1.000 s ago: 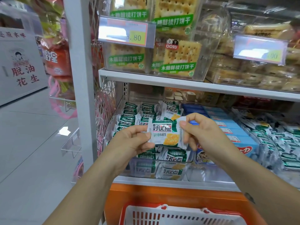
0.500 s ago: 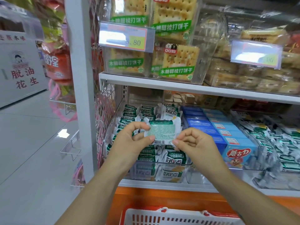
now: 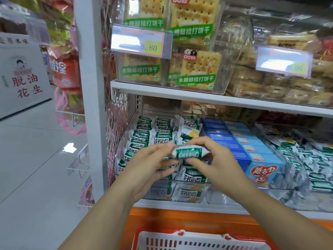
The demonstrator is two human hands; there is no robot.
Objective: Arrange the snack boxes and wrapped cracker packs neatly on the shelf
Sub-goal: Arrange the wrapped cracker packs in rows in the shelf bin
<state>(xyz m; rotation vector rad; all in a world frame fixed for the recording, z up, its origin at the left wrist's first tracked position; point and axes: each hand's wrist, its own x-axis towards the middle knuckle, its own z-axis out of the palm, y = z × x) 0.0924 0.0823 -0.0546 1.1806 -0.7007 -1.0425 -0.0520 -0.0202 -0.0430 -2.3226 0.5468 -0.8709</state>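
Before a white shelf [image 3: 180, 205] in a shop aisle, both hands are pinching one crinkly green-and-white cracker pack [image 3: 189, 152]. The left hand [image 3: 147, 166] is gripping its left end and the right hand [image 3: 216, 159] its right, close to a clear plastic bin [image 3: 191, 181] holding matching packs. Smooth blue snack boxes [image 3: 259, 156] are standing in a row beside it. Glossy pale floor [image 3: 36, 177] is opening out leftward, and a red slatted basket [image 3: 198, 239] is sitting below the shelf lip.

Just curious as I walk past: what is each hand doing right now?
Left hand: pinches the left end of a green cracker pack.
Right hand: grips the same pack's right end.
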